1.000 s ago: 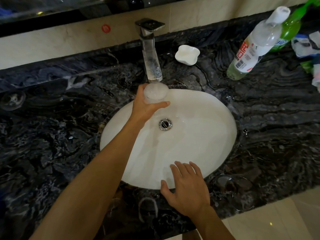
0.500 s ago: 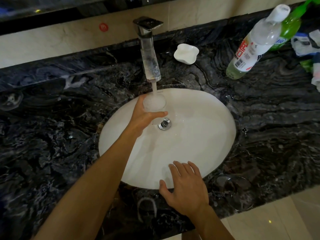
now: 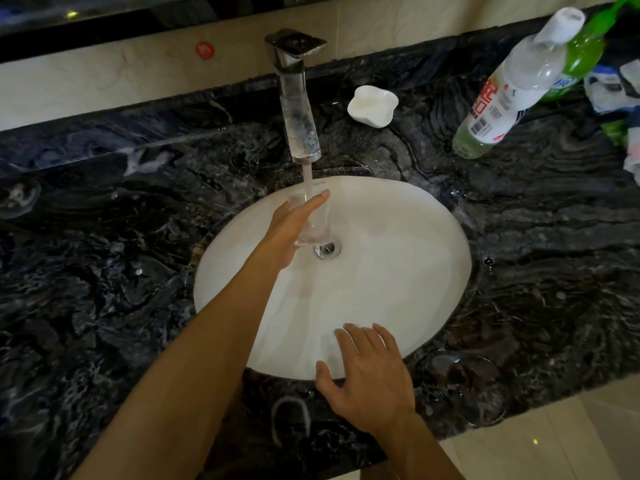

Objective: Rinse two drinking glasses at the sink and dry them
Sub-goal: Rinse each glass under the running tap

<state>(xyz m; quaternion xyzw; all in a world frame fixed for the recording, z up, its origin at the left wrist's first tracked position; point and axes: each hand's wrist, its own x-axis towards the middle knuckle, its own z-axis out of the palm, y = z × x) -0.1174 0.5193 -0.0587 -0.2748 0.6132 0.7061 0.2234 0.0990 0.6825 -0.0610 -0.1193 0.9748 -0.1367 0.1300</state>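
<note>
Left hand (image 3: 289,233) holds glass (image 3: 313,221) under running faucet (image 3: 298,98).

Your left hand (image 3: 287,233) and right hand (image 3: 370,379) are bare: no rings, no watch, no gloves, and both forearms show without any sleeve.

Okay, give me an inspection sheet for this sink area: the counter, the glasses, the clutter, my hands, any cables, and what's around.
Surface: dark marble counter, wet near the white basin.
Job's things: one glass held under the running tap; second glass standing on the counter by the basin's near right rim.
Clutter: white dish, clear bottle, green bottle, crumpled packaging at the right edge.
Hands: left hand grips the glass; right hand empty, fingers spread over the basin's near rim.
Cables: nothing seen.
Surroundings: beige wall with a red sticker; pale floor tiles.
</note>
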